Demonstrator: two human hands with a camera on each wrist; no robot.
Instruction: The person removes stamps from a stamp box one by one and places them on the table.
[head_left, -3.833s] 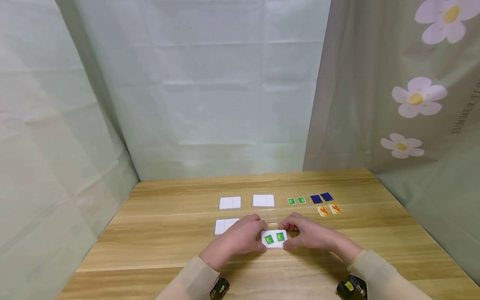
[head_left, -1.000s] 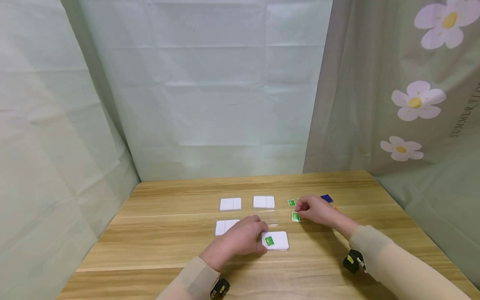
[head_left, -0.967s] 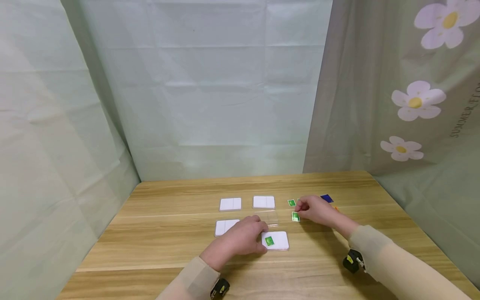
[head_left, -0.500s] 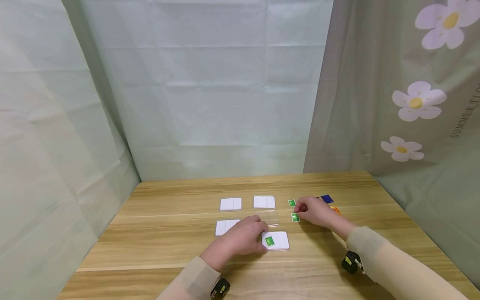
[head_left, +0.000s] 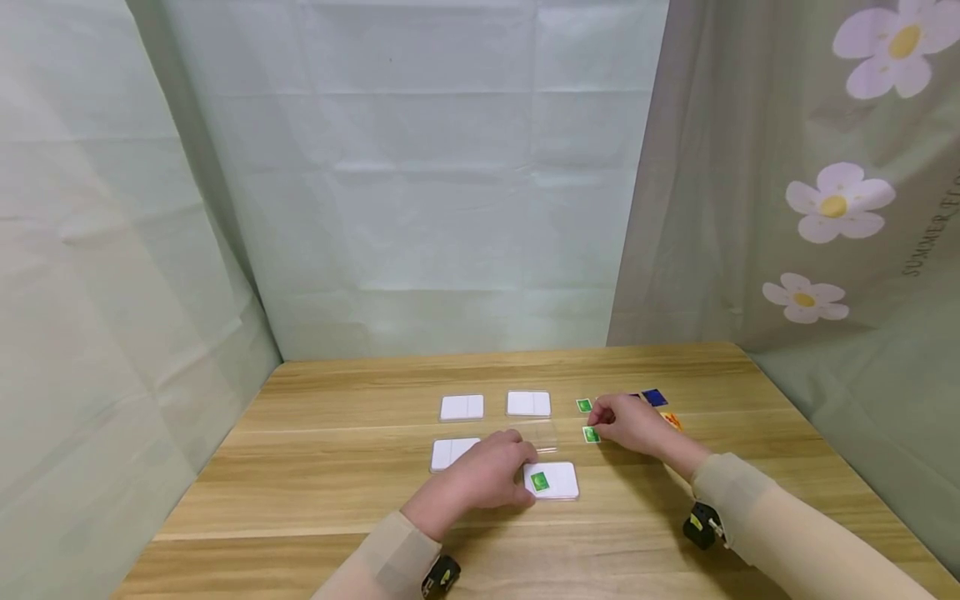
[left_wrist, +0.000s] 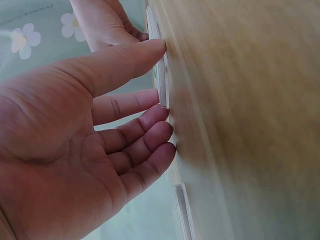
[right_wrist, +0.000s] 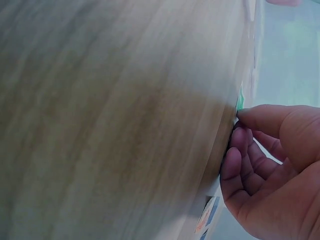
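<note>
A white tray (head_left: 564,482) lies on the table with one green card (head_left: 539,481) in its left half. My left hand (head_left: 487,475) rests at the tray's left edge, its straight fingertips (left_wrist: 162,112) touching the tray (left_wrist: 164,85) and the wood. To the right, my right hand (head_left: 628,421) pinches a second green card (head_left: 591,434) at the tabletop. In the right wrist view the thumb tip (right_wrist: 246,114) meets this card's edge (right_wrist: 239,101), with the other fingers curled under.
Three more white trays (head_left: 461,407) (head_left: 528,403) (head_left: 450,452) and a clear lid (head_left: 538,435) lie behind the left hand. Another green card (head_left: 584,406), a blue card (head_left: 655,397) and an orange card (head_left: 672,421) lie around the right hand. Fabric walls enclose the table.
The right hand has taken one green card out of the near tray and carried it right to the tabletop. In the last second both hands have barely moved.
</note>
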